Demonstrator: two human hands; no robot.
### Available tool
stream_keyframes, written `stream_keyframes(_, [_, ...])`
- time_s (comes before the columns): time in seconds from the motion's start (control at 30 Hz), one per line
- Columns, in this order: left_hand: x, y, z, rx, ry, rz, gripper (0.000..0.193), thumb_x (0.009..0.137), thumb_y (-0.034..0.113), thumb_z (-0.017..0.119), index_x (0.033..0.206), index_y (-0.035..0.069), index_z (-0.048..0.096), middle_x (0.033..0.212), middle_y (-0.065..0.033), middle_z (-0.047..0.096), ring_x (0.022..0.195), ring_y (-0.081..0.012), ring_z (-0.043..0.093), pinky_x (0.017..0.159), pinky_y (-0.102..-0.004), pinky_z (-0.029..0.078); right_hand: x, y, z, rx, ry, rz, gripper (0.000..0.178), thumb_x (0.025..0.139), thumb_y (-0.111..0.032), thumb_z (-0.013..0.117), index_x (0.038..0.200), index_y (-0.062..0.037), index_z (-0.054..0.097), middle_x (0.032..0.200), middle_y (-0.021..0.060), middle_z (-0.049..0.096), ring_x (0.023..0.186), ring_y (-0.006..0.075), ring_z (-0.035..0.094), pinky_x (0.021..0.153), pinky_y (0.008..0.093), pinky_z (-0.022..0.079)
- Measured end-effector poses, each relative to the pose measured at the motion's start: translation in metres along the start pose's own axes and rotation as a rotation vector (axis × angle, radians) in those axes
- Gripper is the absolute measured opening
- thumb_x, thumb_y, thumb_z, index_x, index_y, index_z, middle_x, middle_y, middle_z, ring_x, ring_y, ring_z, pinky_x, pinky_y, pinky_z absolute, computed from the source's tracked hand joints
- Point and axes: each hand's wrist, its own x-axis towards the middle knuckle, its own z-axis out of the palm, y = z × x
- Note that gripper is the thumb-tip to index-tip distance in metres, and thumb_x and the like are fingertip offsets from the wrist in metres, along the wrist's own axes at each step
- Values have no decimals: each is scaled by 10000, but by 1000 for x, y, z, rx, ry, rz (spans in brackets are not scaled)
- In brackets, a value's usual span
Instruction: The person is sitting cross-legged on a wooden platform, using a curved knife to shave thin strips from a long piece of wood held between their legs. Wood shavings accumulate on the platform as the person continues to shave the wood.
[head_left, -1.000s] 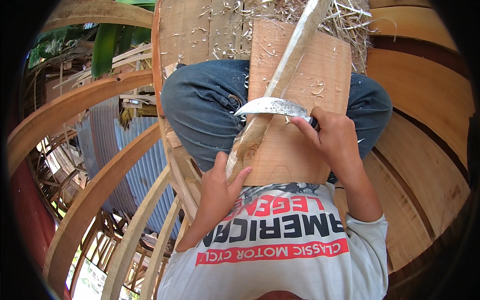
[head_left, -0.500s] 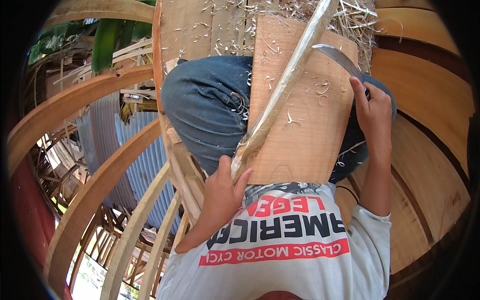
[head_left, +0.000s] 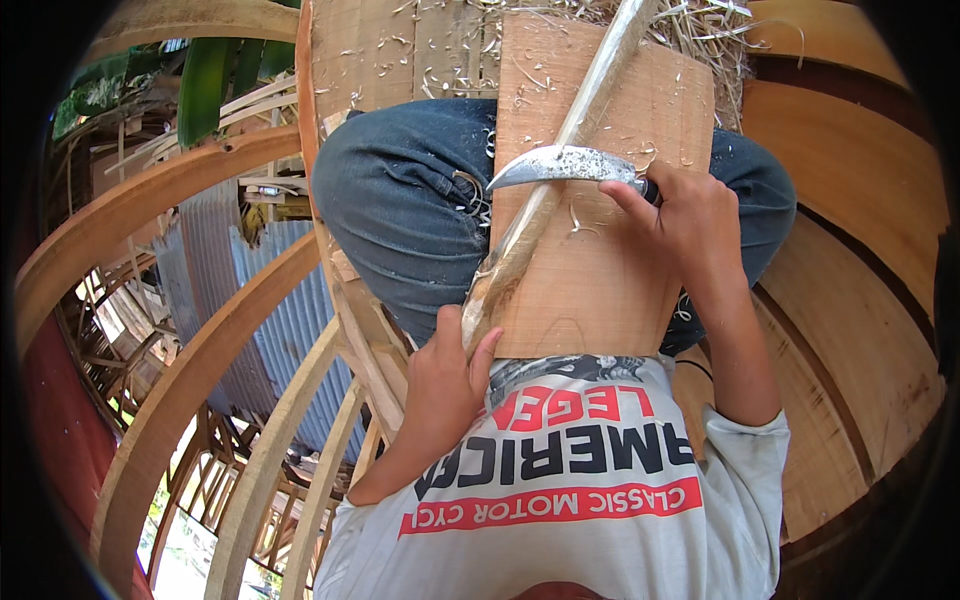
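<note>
A long, partly shaved wooden pole (head_left: 527, 225) slants over a flat board (head_left: 610, 275) laid across my lap. My left hand (head_left: 448, 370) is closed around the pole's near end, close to my shirt. In my right hand (head_left: 690, 215) is a curved knife (head_left: 570, 166), gripped by its dark handle. The sickle-shaped blade lies across the pole about midway, its tip pointing left past the pole. Whether the edge bites into the wood I cannot tell.
Curled shavings (head_left: 705, 50) heap beyond the board at the far right, with more scattered on the planks (head_left: 390, 60). Curved wooden ribs (head_left: 210, 390) stand at my left, with corrugated metal sheets (head_left: 290, 340) below. Curved planking (head_left: 850, 190) rises at my right.
My right hand has swung the knife left and nearer, from beside the pole to across it. The left hand keeps its grip on the pole's near end.
</note>
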Motion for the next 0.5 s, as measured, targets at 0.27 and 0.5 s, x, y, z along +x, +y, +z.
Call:
stream_keyframes(0.27, [-3,-1,-4,30,-60,-41,305,921,183,644,997,-4,416,674,-257,588,664,-475,604,542,-505,447,63,94,-22,-26,280,343,726,881,-650,542,690,44,634,619,253,596,628,398,628,580,429,491])
stream_keyframes(0.5, [0,-8,2,-67,-41,-22,295,920,177,640,1023,-3,432,712,-262,610,700,-468,622,561,-494,467,6,47,-27,164,129,183,631,877,-545,630,666,49,587,554,239,500,505,374,505,514,432,412])
